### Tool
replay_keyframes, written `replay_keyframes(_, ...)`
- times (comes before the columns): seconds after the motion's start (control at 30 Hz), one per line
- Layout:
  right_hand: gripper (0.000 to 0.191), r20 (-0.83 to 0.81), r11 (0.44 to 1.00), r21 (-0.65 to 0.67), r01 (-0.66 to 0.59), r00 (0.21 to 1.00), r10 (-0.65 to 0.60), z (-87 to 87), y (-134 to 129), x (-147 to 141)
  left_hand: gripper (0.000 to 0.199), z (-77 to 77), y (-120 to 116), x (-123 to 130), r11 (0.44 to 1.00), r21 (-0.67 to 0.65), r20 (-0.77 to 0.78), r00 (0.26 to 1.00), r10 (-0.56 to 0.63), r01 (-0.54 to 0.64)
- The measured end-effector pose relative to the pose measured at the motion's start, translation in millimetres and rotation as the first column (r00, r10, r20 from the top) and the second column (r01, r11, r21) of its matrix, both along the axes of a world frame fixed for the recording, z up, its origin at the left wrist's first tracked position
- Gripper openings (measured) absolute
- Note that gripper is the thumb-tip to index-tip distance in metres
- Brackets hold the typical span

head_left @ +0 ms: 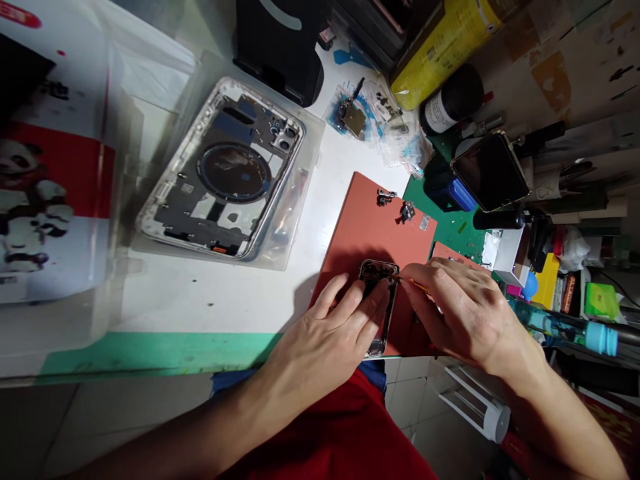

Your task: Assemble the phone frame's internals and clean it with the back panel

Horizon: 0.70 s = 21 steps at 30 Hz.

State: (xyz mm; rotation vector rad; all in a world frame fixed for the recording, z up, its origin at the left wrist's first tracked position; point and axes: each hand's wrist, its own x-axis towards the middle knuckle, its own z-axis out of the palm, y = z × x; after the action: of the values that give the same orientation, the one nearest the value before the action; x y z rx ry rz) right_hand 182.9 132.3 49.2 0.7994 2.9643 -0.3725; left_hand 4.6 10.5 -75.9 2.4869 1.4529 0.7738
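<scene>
White bench top, lamp-lit, its near edge faced with a green strip; pale floor tiles below. Landmark for all entries: the reddish-brown mat.

Item: opened phone, on the near half of the mat, its lower end close to the mat's near edge; inner parts exposed, mostly covered by fingers.

Item: left hand, reaching over the mat's near edge; fingers extended, a little spread, laid across the phone. Whether they grip its sides cannot be told.

Item: right hand, over the mat's right side; thumb and fingers pinched on a slim orange tool, its tip at the phone's far right corner.

Item: small metal parts, loose near the mat's far edge, well apart from the phone.

Item: larger phone housing, on a clear plastic case, left of the mat.

Items beyond the mat: bagged parts, yellow can. Right of its far corner: dark-screened phone, tilted up.

Clearance: bare mat between phone and metal parts; bare white bench left of the mat; crowding to its right.
</scene>
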Motion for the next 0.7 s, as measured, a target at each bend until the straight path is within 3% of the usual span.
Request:
replay_keyframes(0.27, 0.028, 0.001, 0.997, 0.061, 0.047, 0.999, -0.047, 0.8, -7, 3, 0.015, 2.8, 2, -3, 1.000, -0.004, 0.001, 1.000, -0.013, 0.013)
replay_keyframes(0.4, 0.028, -0.148, 0.968, 0.134, 0.213, 0.970, -0.193, 5.9, -18, 13, 0.017, 7.4, 1, -8, 0.995, 0.083, 0.022, 0.998, -0.059, 0.057)
replay_keyframes(0.53, 0.029, -0.278, 0.924, 0.047, 0.380, 0.893, -0.354, -1.8, -34, 23, 0.029, 9.7, -6, -7, 0.975, 0.191, 0.032, 0.992, -0.120, 0.111)
replay_keyframes(0.7, 0.025, -0.311, 0.897, -0.037, 0.440, 0.848, -0.429, -13.7, -45, 24, 0.040, 10.7, -8, 8, 0.997, 0.079, -0.028, 1.000, -0.001, 0.003)
